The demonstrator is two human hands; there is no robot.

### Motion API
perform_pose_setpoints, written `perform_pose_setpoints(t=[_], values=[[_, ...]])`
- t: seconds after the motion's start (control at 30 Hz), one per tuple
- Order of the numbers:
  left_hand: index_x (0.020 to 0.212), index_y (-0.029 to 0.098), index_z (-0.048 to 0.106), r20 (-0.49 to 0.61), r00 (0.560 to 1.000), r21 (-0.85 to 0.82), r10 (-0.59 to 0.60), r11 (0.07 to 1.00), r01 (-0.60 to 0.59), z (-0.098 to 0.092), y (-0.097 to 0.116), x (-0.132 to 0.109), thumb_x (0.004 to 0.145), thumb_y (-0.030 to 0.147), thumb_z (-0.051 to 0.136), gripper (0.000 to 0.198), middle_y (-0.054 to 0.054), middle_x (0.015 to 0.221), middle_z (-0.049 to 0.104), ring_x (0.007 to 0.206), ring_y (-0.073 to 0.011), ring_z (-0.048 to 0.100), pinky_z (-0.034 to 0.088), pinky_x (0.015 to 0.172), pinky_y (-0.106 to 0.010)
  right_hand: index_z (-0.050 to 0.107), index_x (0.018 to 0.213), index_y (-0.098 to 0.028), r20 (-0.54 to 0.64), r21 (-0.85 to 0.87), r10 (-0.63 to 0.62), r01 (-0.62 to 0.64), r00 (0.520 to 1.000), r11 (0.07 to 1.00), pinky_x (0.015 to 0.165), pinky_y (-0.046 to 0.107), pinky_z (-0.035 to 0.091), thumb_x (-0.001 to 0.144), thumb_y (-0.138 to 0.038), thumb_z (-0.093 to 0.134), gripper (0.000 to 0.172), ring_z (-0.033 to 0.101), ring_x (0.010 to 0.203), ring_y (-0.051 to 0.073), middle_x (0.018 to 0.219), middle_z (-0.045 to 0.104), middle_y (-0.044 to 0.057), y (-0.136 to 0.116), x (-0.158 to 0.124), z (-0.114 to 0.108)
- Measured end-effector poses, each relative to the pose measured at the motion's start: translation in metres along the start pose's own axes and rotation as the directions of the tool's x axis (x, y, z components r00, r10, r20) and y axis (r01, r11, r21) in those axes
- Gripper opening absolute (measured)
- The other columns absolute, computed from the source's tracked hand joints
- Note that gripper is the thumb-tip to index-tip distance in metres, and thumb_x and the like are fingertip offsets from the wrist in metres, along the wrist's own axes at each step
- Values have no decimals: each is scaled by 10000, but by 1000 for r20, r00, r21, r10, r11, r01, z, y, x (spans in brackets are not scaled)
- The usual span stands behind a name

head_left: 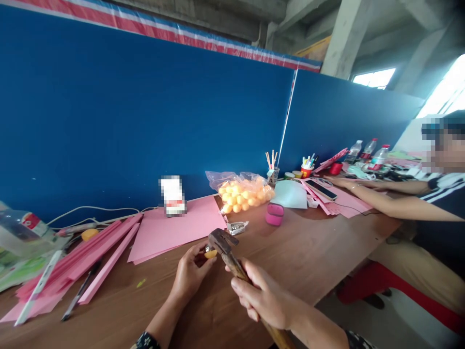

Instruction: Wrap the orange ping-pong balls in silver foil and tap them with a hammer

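My right hand (259, 293) is wrapped round the wooden handle of a claw hammer (238, 266), whose metal head is raised at the centre. Close to the left of that head, my left hand (192, 271) pinches a small round object (209, 251), shiny above and orange-yellow below. The hammer head partly overlaps it, so contact between them is unclear. A small foil packet (238, 227) lies just beyond the hammer on the brown table (308, 252).
Pink paper sheets (174, 230) and a bag of orange balls (243, 194) lie behind my hands. A magenta case (274, 214) stands right of centre. Pink strips (83, 247), pens and a bottle (25, 228) are at left. Another person's arms (385, 201) rest at right.
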State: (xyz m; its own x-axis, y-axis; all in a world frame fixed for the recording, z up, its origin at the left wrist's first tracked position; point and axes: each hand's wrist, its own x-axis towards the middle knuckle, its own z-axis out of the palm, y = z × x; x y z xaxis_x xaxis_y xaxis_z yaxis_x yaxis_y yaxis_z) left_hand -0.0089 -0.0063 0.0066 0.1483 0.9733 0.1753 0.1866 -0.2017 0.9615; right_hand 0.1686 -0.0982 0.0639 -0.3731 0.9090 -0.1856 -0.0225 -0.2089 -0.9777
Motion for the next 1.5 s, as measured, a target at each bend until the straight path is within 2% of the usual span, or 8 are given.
perform_pose_setpoints(t=[0.2, 0.47, 0.63, 0.77, 0.9, 1.07, 1.23, 1.5], values=[[1012, 175, 587, 0, 1000, 9, -1, 1000, 1, 0, 3, 1, 631, 322, 663, 415, -52, 940, 686, 833, -223, 655, 532, 759, -337, 413, 987, -216, 0, -12, 18, -18, 1000, 1000, 374, 131, 308, 833, -419, 477, 263, 333, 465, 33, 683, 372, -55, 3, 1, 0], [1172, 195, 466, -41, 999, -35, -8, 999, 7, -2, -2, 3, 657, 356, 639, 566, -64, 1053, 641, 829, -176, 647, 516, 757, -293, 400, 997, -217, 11, 82, 21, -22, 1000, 996, 385, 129, 310, 829, -406, 491, 268, 340, 478, 35, 674, 372, -56, -3, -11, 2], [1161, 168, 474, -41, 999, -86, -30, 996, 26, -2, -3, 5, 644, 369, 649, 581, -85, 1075, 618, 940, -210, 613, 487, 838, -326, 401, 1000, -214, 12, 107, 20, -22, 1000, 994, 385, 129, 307, 837, -387, 488, 253, 336, 482, 31, 679, 372, -56, 3, -15, 2], [1116, 167, 489, -66, 997, -114, -37, 993, 29, -1, -1, 5, 626, 351, 672, 555, -74, 1046, 619, 935, -209, 610, 478, 855, -341, 401, 1020, -218, 15, 124, 17, -18, 1000, 992, 390, 132, 308, 839, -394, 488, 267, 335, 485, 33, 673, 365, -59, 0, -19, 2], [1048, 166, 512, -39, 999, -86, 7, 996, -11, -1, -3, 5, 635, 333, 675, 474, -59, 981, 633, 892, -204, 617, 489, 824, -330, 394, 1027, -221, 13, 129, 26, -28, 1000, 991, 388, 134, 306, 836, -411, 490, 286, 330, 487, 37, 670, 358, -59, -7, -21, 2], [1051, 160, 534, -44, 999, -46, 24, 999, -26, -1, -4, 3, 648, 303, 667, 447, -71, 1011, 625, 892, -211, 617, 484, 823, -346, 401, 1031, -220, 5, 114, 45, -46, 999, 992, 395, 133, 300, 838, -427, 486, 295, 331, 507, 43, 676, 353, -55, -10, -23, 3], [1138, 162, 508, 1, 1000, -80, -17, 997, 17, 0, 0, 1, 649, 277, 669, 527, -86, 1053, 626, 894, -220, 621, 488, 813, -360, 403, 1069, -230, -23, 89, 46, -44, 999, 995, 414, 145, 310, 862, -404, 456, 276, 333, 528, 49, 676, 338, -55, -9, -22, 4], [1134, 172, 521, 58, 998, -180, 4, 984, 6, 1, 5, -2, 679, 233, 648, 476, -79, 1036, 646, 920, -214, 618, 473, 839, -348, 376, 1118, -237, -37, 69, 42, -40, 998, 997, 417, 162, 307, 877, -402, 426, 296, 331, 527, 56, 680, 353, -53, -6, -19, 4]])
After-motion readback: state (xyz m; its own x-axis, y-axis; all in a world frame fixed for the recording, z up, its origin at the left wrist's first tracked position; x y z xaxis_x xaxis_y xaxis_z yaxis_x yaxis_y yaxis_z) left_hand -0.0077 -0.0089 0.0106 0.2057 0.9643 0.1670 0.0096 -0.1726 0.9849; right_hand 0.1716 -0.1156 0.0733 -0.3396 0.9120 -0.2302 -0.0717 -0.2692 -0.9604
